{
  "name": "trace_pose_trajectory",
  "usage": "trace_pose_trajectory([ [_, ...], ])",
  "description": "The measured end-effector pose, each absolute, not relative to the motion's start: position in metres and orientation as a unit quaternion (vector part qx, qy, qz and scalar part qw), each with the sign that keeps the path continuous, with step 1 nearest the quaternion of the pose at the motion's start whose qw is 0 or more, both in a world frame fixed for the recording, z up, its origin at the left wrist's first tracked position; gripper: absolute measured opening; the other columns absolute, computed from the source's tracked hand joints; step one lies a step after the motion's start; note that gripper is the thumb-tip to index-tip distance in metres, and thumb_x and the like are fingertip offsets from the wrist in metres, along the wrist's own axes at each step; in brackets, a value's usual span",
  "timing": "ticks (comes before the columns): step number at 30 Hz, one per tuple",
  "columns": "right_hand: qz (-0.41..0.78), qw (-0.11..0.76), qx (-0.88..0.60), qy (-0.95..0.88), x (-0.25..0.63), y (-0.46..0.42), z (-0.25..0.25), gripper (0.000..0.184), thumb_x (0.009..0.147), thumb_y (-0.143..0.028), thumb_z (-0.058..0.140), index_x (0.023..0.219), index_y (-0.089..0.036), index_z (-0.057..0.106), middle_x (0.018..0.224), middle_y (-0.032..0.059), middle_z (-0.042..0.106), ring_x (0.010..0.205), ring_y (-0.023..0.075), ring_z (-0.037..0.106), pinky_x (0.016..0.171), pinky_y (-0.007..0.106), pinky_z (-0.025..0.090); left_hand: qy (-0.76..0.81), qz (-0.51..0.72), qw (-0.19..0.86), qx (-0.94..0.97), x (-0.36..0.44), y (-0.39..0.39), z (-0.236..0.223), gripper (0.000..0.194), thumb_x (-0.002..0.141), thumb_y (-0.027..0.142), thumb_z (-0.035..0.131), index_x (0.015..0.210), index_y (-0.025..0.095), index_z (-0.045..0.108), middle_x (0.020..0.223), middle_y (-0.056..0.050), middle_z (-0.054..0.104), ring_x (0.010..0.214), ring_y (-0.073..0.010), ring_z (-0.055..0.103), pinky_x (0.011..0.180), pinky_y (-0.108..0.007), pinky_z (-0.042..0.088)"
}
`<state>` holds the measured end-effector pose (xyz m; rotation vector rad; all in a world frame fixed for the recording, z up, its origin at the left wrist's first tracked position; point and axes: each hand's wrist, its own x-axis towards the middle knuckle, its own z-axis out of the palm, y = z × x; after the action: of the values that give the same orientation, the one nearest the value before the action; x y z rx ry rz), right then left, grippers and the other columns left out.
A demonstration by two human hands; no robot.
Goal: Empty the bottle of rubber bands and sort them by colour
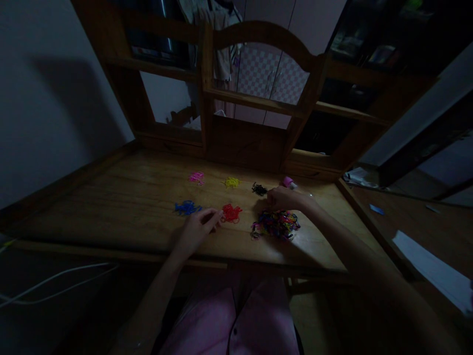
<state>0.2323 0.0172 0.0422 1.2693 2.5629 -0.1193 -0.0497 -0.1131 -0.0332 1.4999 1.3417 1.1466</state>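
My left hand (pixel 201 226) rests low over the wooden table, thumb and forefinger brought close together at the left edge of a pile of red rubber bands (pixel 232 213). Anything between those fingertips is too small to make out. Curled fingers of my right hand (pixel 281 198) hang just above a larger heap of mixed-colour rubber bands (pixel 277 225), beside a small black pile (pixel 259 189). What they pinch is hidden. Blue bands (pixel 187 207) lie left of the red ones. Farther back are a pink pile (pixel 196 177) and a yellow pile (pixel 232 182).
A small pink-capped item (pixel 288 182) stands behind my right hand. The wooden shelf unit (pixel 246 143) rises along the table's back edge. White paper (pixel 432 268) lies on a surface at right, and a white cable (pixel 62 273) hangs at lower left.
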Motion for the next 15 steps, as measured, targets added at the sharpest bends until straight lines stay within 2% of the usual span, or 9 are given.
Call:
trace_pose_trajectory([
  [5,-0.09,0.1,0.434,0.891,0.242,0.013,0.052,0.017,0.071,-0.028,0.068,0.083,-0.017,0.069,0.083,0.0064,0.071,0.07,0.0166,0.063,0.055,0.023,0.038,0.535,0.458,0.388,0.594,-0.049,-0.113,-0.033,0.036,0.087,0.05,0.055,0.076,0.017,0.065,0.069,-0.001,0.063,0.061,-0.0131,0.057,0.058,-0.023,0.043],
  [9,-0.193,0.046,0.416,0.887,0.258,0.003,0.068,0.025,0.071,-0.02,0.065,0.096,-0.018,0.067,0.084,0.003,0.071,0.072,0.0139,0.064,0.06,0.021,0.042,0.535,0.458,0.384,0.597,-0.049,-0.114,-0.031,0.037,0.087,0.051,0.055,0.075,0.018,0.065,0.068,-0.001,0.064,0.061,-0.014,0.057,0.057,-0.023,0.043],
  [15,-0.216,0.056,0.39,0.893,0.263,-0.017,0.066,0.032,0.07,-0.016,0.062,0.1,-0.021,0.07,0.084,0.0017,0.071,0.073,0.014,0.063,0.062,0.022,0.043,0.534,0.456,0.403,0.587,-0.049,-0.114,-0.03,0.036,0.085,0.051,0.057,0.081,0.018,0.069,0.07,-0.002,0.065,0.061,-0.0138,0.058,0.057,-0.022,0.045],
])
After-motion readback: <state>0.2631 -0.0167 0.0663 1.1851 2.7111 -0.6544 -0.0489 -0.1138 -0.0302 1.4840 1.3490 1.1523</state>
